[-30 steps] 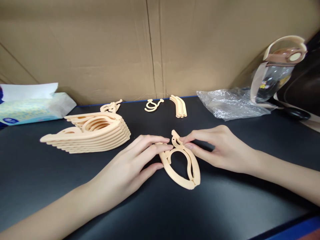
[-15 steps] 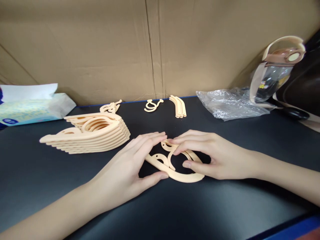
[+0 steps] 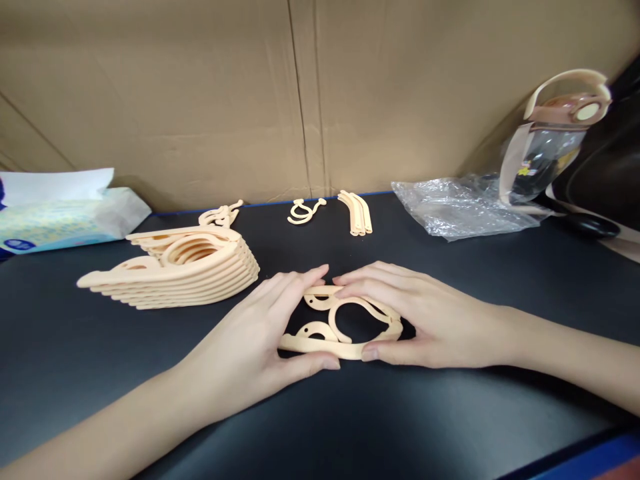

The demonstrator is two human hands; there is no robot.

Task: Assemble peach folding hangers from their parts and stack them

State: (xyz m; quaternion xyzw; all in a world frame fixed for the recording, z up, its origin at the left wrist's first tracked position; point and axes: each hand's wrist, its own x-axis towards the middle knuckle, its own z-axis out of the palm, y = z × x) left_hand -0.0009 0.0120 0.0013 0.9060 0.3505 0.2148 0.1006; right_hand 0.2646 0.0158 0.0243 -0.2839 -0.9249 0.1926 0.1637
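Observation:
A cream folding clothes hanger [image 3: 345, 350], its two arms folded around the curved hook, lies flat on the black table in front of me. My left hand [image 3: 260, 333] is curved around its left end, fingers on the far side and thumb along the near edge. From the other side my right hand [image 3: 430, 317] grips the right end, with the thumb on the near arm and the fingers over the far arm. Part of the far arm is hidden under those fingers. To the left is a neat stack of folded cream hangers [image 3: 195, 283].
Behind the stack lie loose cream parts [image 3: 219, 217]. Cream hook pieces [image 3: 306, 215] and curved arm pieces [image 3: 357, 215] rest near the cardboard wall [image 3: 210, 100]. A tissue pack [image 3: 70, 210] is at left. A clear plastic bag [image 3: 450, 210] and a strapped water bottle [image 3: 550, 153] are at right.
The hanger has turned and shifted slightly left, lying squarer between my hands. My right thumb has moved down onto its near arm, and the right fingers have moved slightly left.

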